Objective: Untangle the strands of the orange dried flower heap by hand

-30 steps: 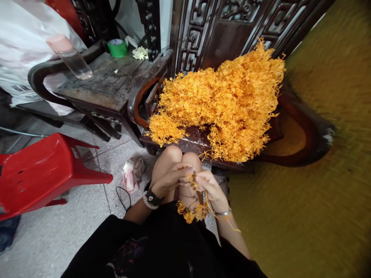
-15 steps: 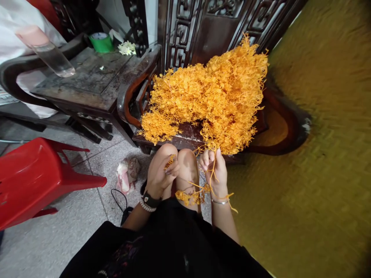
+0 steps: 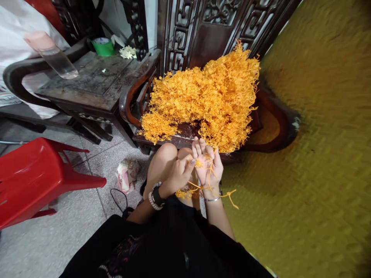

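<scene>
My left hand (image 3: 182, 173), with a dark band and a beaded bracelet at its wrist, reaches over to my right palm. Its thumb and fingers are pinched together at a small orange tuft (image 3: 199, 164). My right hand (image 3: 210, 168) is turned palm up, fingers partly curled. A thin branching orange sprig (image 3: 211, 175) lies across that palm, its upper end by the thumb and index finger. More orange sprigs (image 3: 185, 194) rest on my lap below, partly covered by my hands. Just beyond my knees, a big heap of frilly orange sprigs (image 3: 203, 96) sits on a carved wooden chair (image 3: 185, 133).
To the left is a wooden side table (image 3: 87, 81) with a clear bottle (image 3: 58, 61), a green tape roll (image 3: 103, 47) and pale flowers (image 3: 128, 52). A red plastic stool (image 3: 37, 173) and a small pink-white bag (image 3: 127, 175) are on the floor. A yellowish textured surface (image 3: 304, 193) fills the right.
My left hand has moved right, from above my knee to my right palm, with the orange tuft. My right hand has opened its fingers somewhat and turned its palm up.
</scene>
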Available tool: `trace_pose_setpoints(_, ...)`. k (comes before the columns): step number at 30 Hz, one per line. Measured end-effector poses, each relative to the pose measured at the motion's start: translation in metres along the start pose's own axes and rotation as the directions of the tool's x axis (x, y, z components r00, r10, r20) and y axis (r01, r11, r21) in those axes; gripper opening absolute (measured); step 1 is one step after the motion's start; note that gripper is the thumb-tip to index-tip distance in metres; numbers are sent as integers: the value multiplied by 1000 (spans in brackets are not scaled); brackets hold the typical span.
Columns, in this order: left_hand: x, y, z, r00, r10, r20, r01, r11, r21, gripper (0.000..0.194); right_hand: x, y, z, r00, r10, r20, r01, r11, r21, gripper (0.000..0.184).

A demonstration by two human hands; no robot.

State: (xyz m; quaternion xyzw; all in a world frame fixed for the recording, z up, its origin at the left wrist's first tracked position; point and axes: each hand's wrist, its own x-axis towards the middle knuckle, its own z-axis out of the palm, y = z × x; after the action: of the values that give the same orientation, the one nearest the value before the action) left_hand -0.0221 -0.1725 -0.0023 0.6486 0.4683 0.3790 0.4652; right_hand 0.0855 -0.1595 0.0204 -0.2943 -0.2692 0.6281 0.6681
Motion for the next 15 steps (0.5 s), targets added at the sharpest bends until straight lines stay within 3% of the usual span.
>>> trace_pose_setpoints(3, 0, 5, -2, 999, 37, 27, -41, 984, 172, 27, -1, 2, 0, 1000, 18, 0, -18, 996, 86, 38)
trace_pose_setpoints(7, 0, 1, -7, 998, 60, 33, -65, 978, 199, 29, -4, 4, -3, 1000, 1, 26, -3, 997, 71, 45)
trace_pose_setpoints(11, -2, -7, -11, 995, 100, 13, -101, 986, 132, 30, -10, 7, -12, 997, -27, 66, 45, 959, -281, 42)
trace_pose_setpoints(13, -3, -9, -14, 994, 107, -1, -106, 989, 105, 29, -14, 8, -18, 996, 40, 81, 6, 862, -507, 41)
trace_pose_setpoints(15, -3, -11, -17, 996, 92, 7, -92, 993, 75, 29, -18, 8, -24, 989, 109, 98, -15, 741, -671, 25)
